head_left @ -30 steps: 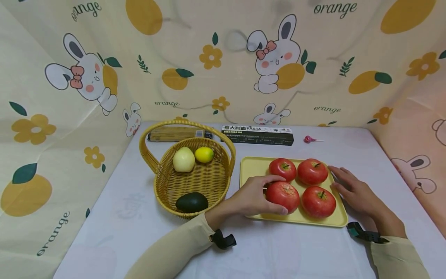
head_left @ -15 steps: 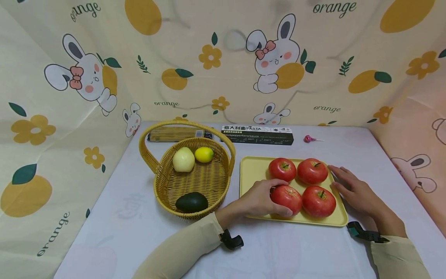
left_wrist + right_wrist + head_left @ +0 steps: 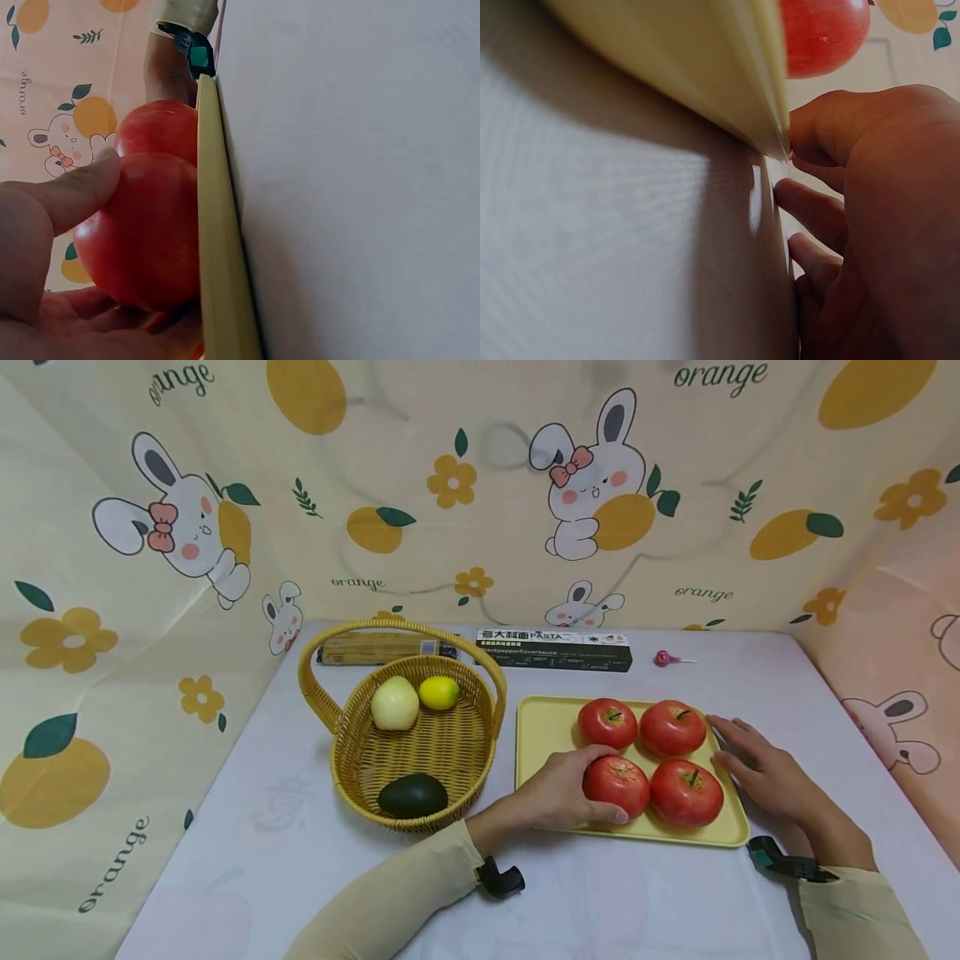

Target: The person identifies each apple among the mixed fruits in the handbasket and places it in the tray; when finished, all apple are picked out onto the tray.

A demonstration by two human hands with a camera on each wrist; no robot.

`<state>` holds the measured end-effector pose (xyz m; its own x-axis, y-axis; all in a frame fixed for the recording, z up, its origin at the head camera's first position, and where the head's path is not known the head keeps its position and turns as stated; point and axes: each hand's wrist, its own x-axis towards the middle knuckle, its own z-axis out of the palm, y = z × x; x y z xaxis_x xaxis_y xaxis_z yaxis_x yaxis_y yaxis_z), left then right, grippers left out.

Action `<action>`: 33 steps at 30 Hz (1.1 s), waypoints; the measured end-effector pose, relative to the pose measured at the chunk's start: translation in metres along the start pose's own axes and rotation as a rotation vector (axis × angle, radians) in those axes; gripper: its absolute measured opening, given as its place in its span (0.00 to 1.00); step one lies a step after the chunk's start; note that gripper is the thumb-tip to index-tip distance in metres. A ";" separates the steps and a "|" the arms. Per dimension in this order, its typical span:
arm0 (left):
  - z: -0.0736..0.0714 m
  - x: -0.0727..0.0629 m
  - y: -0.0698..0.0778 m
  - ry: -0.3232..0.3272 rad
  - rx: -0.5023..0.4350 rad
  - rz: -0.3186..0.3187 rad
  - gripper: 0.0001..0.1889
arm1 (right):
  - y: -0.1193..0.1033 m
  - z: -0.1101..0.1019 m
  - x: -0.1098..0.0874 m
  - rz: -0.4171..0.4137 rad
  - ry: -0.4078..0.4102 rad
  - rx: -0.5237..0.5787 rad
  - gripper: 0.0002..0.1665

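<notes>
In the head view my left hand [image 3: 561,792] curls round the front-left red apple [image 3: 618,787], thumb on the near side and fingers behind. That apple sits on a yellow tray [image 3: 542,727], close against the front-right apple [image 3: 686,793]. Behind them are a back-left apple [image 3: 607,723] and a back-right apple [image 3: 672,728]. The left wrist view shows the thumb pressed on the held apple [image 3: 142,232] beside the tray wall [image 3: 217,247]. My right hand [image 3: 768,777] rests at the tray's right edge, fingers loosely extended; in the right wrist view its thumb touches the rim.
Left of the tray stands a wicker basket [image 3: 352,768] holding a pale round fruit [image 3: 395,703], a lemon [image 3: 439,692] and an avocado [image 3: 413,796]. At the back lie a pack of noodles [image 3: 367,649], a black pasta box [image 3: 555,652] and a lollipop [image 3: 663,658].
My left hand has carried the apple slightly right and down until it sits by the front-right apple. In the last half second it hardly moves. The right hand stays in place.
</notes>
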<state>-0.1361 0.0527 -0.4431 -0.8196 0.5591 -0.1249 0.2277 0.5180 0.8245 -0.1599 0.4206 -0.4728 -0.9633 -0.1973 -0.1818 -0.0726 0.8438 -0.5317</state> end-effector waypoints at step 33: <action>-0.040 -0.036 0.034 0.078 0.245 0.112 0.39 | -0.010 -0.016 -0.014 -0.008 0.056 -0.051 0.45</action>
